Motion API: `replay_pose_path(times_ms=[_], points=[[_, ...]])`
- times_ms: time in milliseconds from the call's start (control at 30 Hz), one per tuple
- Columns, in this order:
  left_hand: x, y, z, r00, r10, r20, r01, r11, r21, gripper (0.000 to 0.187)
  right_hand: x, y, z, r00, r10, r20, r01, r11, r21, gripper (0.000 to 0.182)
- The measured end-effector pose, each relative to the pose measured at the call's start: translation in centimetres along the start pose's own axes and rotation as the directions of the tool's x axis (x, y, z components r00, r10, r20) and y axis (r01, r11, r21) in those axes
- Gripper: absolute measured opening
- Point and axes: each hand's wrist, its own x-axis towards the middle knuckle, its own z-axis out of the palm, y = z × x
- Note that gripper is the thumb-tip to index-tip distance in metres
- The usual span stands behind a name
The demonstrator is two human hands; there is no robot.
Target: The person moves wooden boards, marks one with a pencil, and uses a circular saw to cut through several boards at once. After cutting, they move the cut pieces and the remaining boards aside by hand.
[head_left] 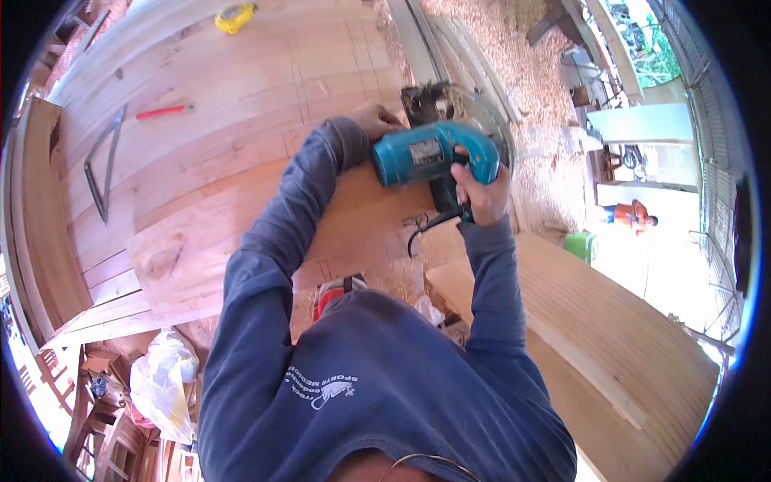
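Observation:
A teal circular saw (418, 154) rests at the right end of the wide wooden boards (233, 185). Wrapped round its rear handle is my right hand (485, 193), with the black cord hanging just below. My left hand (374, 122) lies on the boards against the saw's front left side; its fingers are partly hidden by the motor housing. Pencil lines cross the wood left of the saw. Farther left are a red pencil (161, 112) and a metal square (104, 165). A yellow tape measure (234, 17) sits at the far edge.
Long planks (594, 345) lie at my right. Wood shavings (554, 173) cover the ground beyond the saw. A clear plastic bag (165, 373) is at the lower left. A person in orange (630, 215) is in the distance, near a green container (581, 246).

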Motion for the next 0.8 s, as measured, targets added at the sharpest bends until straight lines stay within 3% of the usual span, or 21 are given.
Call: replay_pose_path(times_ms=[200,367,467,600,700,767,800], points=[[-0.5,1.3,-0.1,1.0,0.01,-0.029,-0.009,0.999,0.04,0.037,-0.8,0.2,-0.3,0.994,0.037,0.1,-0.051,0.988,0.144,0.027],[-1.3,2.1,-0.4,0.997,-0.06,-0.039,0.063,0.995,0.079,0.04,-0.9,-0.3,0.4,0.987,0.148,-0.058,-0.141,0.984,0.105,0.021],[-0.6,0.6,-1.3,0.992,-0.106,-0.063,0.112,0.988,0.108,0.044,0.4,-1.6,0.8,0.985,0.162,-0.055,-0.156,0.983,0.101,0.021],[-1.1,0.4,-2.3,0.992,-0.067,-0.107,0.078,0.991,0.108,0.043,2.5,-7.7,-1.4,0.991,0.128,-0.034,-0.132,0.944,-0.301,0.023],[-1.4,0.0,-2.4,0.996,-0.046,-0.075,0.055,0.99,0.131,0.039,5.9,-14.3,-4.0,0.993,0.116,0.014,-0.085,0.798,-0.596,0.024],[-2.3,-0.5,-2.7,0.996,-0.026,-0.09,0.037,0.992,0.124,0.039,10.3,-15.7,-6.8,0.994,-0.005,0.109,0.088,0.627,-0.774,0.025],[-2.4,-0.5,-2.6,0.995,-0.016,-0.1,0.028,0.992,0.125,0.038,11.6,-17.9,-4.5,0.973,-0.093,0.211,0.228,0.516,-0.826,0.03]])
